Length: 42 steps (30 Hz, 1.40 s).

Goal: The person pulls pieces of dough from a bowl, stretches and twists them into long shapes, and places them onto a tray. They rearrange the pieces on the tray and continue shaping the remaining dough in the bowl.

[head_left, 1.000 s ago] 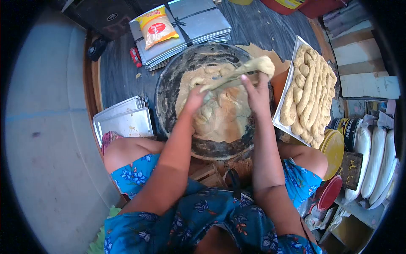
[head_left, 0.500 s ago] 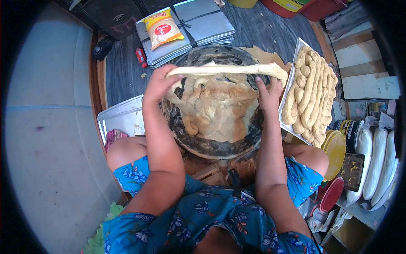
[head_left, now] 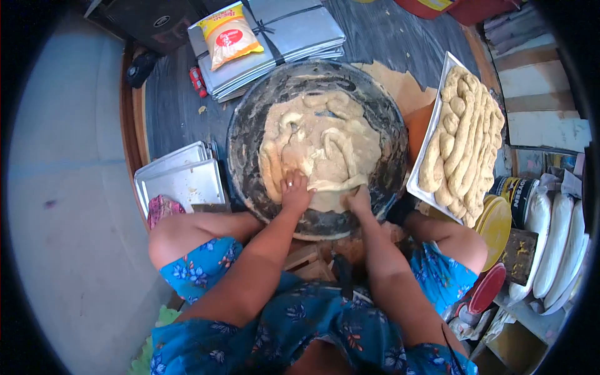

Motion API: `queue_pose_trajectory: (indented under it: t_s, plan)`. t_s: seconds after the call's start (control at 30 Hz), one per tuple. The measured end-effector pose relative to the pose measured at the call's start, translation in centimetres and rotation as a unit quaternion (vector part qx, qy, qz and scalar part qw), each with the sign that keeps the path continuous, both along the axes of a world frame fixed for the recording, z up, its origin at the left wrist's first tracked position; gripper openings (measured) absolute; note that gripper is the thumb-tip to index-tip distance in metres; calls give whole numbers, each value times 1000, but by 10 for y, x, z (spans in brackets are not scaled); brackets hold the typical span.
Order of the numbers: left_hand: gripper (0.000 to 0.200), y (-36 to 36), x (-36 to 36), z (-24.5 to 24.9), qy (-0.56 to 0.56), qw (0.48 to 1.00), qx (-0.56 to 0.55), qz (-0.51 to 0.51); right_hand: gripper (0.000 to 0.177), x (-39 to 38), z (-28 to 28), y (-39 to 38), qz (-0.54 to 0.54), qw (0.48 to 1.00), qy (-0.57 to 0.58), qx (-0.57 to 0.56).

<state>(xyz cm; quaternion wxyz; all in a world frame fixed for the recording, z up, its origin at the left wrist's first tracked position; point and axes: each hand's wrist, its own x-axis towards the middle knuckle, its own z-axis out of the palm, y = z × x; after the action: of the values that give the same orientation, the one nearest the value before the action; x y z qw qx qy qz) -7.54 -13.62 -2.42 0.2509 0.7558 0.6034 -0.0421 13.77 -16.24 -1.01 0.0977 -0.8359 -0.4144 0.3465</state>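
Now, both forearms run out from the lap over the knees, and both hands are low at the near edge of the pan point(head_left: 245, 119). Left hand point(head_left: 295, 191) first: palm down, fingers stretched forward and a little spread, pressing flat on the dough point(head_left: 322, 140). Between the hands lies a pale strip of dough point(head_left: 333, 185), right along the near side of the mass. Right hand point(head_left: 359, 200) sits at that strip's right end, fingers bent down onto it; whether it truly grips or only presses, I cannot tell. The dough itself fills the middle of the dark round pan, lumpy and ropy, with the crusted rim bare all around.

Sweeping the surroundings from the left: two empty metal trays point(head_left: 182, 182) lie stacked just beside the pan, a pink cloth point(head_left: 160, 208) at their near corner by the knee. Up top, a tied stack of flat sheets point(head_left: 299, 30) carries a yellow bag point(head_left: 230, 35), with a small red thing point(head_left: 199, 81) on the floor beside it. Right of the pan, a white tray point(head_left: 430, 131) holds long twisted dough ropes point(head_left: 465, 134), close against the pan's rim. Further right come a yellow lid point(head_left: 494, 224), a tin point(head_left: 516, 189), and white sacks point(head_left: 554, 237) lined up.
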Motion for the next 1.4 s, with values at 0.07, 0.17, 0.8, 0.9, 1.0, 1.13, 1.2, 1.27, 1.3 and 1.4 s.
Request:
queue_pose_trajectory:
  t_s: [0.07, 0.17, 0.8, 0.9, 1.0, 1.13, 1.2, 1.27, 1.3, 1.4]
  plan:
    - [57, 13, 1, -16, 19, 999, 41, -19, 33, 4, 10, -1, 86, 993, -58, -53]
    - [62, 15, -3, -37, 26, 994, 92, -43, 51, -1, 28, 7, 219, 955, -73, -188]
    - [50, 31, 17, 2, -133, 975, 72, -166, 64, -65, -15, -18, 288, 914, -204, -199]
    - [41, 22, 17, 21, -32, 942, -289, -168, 74, -81, -50, -24, 210, 926, -252, -187]
    - [33, -22, -5, -13, 68, 964, -244, -87, 72, -77, -53, -20, 232, 927, -235, -177]
    - [39, -50, -5, -33, 72, 991, -111, 1, 54, -46, -56, -9, 247, 946, -100, -184]
    - [38, -57, 5, -33, 98, 994, -11, 54, 48, -41, -49, 2, 207, 955, -37, -207]
    - [40, -47, 8, -25, 48, 991, -74, 97, 44, -47, -47, 4, 170, 962, 3, -211]
    - [42, -41, 7, -23, 25, 987, -104, 117, 44, -54, -51, 3, 150, 968, 13, -201]
    - [42, -36, 11, -36, -86, 959, -123, 238, 44, -73, -92, -15, 32, 985, 52, -162]
